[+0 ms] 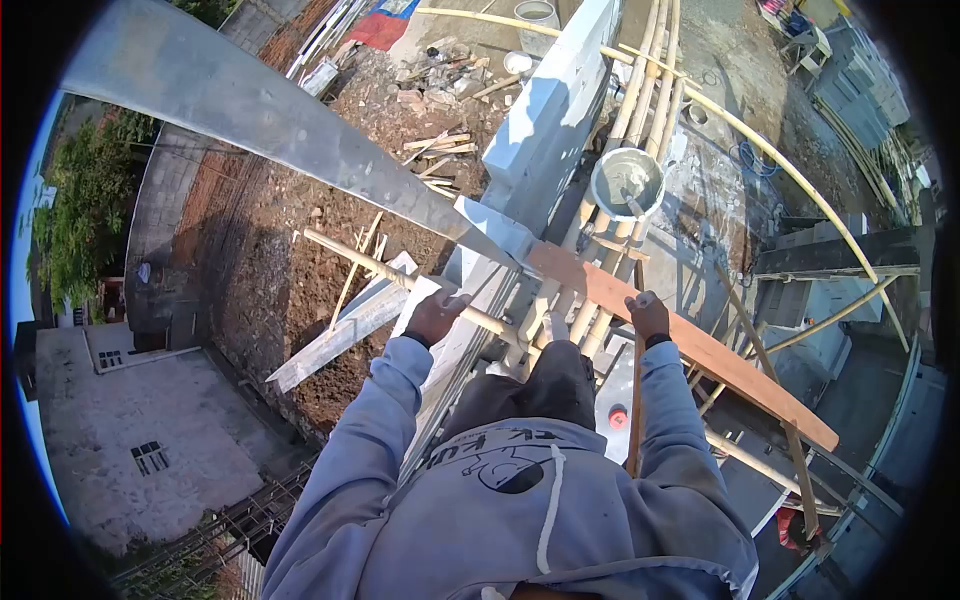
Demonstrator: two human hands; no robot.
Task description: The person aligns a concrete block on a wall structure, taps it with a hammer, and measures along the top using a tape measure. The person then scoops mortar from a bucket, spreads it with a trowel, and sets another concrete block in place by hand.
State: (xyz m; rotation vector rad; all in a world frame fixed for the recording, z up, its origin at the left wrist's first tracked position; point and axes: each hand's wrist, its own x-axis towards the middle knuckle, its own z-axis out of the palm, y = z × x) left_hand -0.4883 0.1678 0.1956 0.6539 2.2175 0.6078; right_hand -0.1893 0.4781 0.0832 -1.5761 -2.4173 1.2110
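"Reddish-brown flat wooden board (720, 371): state its position relative to the right hand (648, 314)."

"At its fingers, which are curled against the edge; a firm grip cannot be confirmed. Long axis: diagonal, from ahead of the body outward right."

"Left hand (436, 314)?"

"Farther off, left of the board, fingers curled above a pale round bamboo pole (360, 259); contact unclear."

"Beyond?"

"Grey, flat, tapering beam (300, 140) toward the board's left end; round mortar bucket (606, 172) forward of the board."
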